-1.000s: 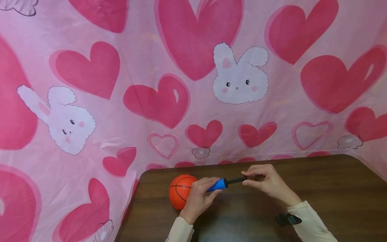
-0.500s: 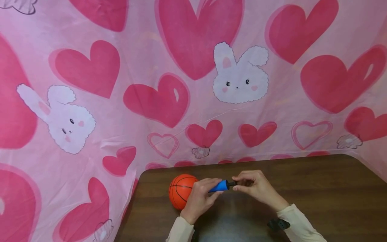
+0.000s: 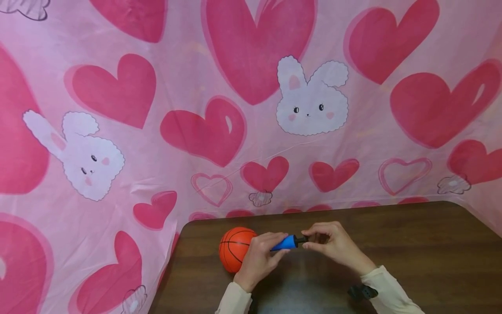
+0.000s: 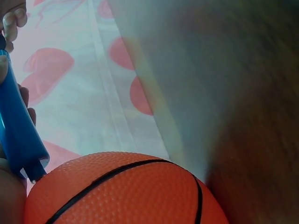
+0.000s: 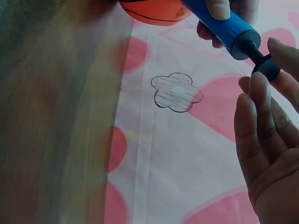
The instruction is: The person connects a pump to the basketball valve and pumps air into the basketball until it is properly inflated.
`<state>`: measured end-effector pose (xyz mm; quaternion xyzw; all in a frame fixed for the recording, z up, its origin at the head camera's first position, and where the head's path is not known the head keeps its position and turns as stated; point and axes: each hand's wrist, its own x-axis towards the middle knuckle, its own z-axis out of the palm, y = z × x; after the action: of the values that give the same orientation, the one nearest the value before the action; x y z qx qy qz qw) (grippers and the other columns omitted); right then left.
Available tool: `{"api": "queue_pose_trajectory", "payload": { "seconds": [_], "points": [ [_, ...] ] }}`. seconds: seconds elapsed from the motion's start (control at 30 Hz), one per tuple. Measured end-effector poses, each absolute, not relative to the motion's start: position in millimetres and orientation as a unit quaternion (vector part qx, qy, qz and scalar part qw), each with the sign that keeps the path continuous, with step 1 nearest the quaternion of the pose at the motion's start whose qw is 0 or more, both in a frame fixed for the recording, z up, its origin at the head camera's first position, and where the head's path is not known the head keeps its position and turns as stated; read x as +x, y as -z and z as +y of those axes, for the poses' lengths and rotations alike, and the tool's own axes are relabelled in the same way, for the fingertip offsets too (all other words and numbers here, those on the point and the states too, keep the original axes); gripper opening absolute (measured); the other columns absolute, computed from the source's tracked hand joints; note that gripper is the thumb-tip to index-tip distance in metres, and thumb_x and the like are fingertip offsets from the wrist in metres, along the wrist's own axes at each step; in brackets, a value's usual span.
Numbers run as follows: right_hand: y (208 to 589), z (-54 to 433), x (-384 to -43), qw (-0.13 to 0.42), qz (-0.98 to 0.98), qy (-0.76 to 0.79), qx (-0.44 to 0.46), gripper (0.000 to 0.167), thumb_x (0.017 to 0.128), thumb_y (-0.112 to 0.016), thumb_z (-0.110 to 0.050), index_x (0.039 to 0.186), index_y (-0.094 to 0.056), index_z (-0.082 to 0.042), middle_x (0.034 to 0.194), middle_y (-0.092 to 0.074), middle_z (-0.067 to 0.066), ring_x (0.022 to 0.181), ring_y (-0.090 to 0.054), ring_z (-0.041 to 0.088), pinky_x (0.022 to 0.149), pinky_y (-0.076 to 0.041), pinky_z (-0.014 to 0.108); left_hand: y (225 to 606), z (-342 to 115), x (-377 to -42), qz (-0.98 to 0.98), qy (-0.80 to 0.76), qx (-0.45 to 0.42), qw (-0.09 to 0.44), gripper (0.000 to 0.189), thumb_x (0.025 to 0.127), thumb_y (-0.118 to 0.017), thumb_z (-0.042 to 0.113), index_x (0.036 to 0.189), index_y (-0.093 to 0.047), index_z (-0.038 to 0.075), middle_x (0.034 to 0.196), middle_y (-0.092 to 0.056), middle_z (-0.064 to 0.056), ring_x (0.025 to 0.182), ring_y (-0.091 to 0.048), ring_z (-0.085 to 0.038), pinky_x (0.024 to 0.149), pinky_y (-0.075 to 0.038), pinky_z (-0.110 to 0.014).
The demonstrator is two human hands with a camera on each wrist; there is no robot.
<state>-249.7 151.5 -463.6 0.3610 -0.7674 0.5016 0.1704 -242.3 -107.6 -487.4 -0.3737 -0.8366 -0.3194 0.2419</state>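
The left hand [image 3: 259,257] gripped the blue pump [image 3: 285,243] beside the orange ball [image 3: 234,250]; the right hand [image 3: 338,245] pinched its black handle [image 5: 266,68].

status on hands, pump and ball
Left hand grips blue pump; right hand pinches black handle. Pump tip at orange ball, short rod showing. No obstruction seen.

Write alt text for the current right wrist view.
A left hand grips a blue hand pump while the right hand pinches its black handle, a short length of rod showing between. At the top edge is part of an orange ball with black lines; a brown table fills the left, a heart-patterned backdrop the rest.
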Motion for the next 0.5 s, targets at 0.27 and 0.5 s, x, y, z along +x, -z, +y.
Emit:
{"api": "queue_pose_trajectory", "payload": {
  "seconds": [0.27,0.5],
  "points": [
    [454,158,-246,0.162,-0.781,-0.472,0.376,0.027,0.078,-0.091,-0.008,0.102,-0.081,-0.015,0.078,-0.076,-0.005,0.059,-0.059,0.0,0.05,-0.054,0.021,486,-107,-241,-0.835,0.326,-0.377,0.232,0.046,0.086,-0.087,0.017,0.13,-0.074,0.016,0.119,-0.079,-0.001,0.102,-0.077,-0.013,0.093,-0.063,-0.029],
    [443,176,-249,0.169,-0.782,-0.464,0.38,0.03,0.076,-0.091,-0.003,0.1,-0.08,-0.017,0.077,-0.076,-0.004,0.06,-0.06,0.0,0.05,-0.054,0.02,485,-108,-241,-0.837,0.322,-0.372,0.239,0.046,0.086,-0.086,0.017,0.13,-0.073,0.016,0.12,-0.079,0.0,0.103,-0.077,-0.013,0.093,-0.063,-0.029]
  ]
}}
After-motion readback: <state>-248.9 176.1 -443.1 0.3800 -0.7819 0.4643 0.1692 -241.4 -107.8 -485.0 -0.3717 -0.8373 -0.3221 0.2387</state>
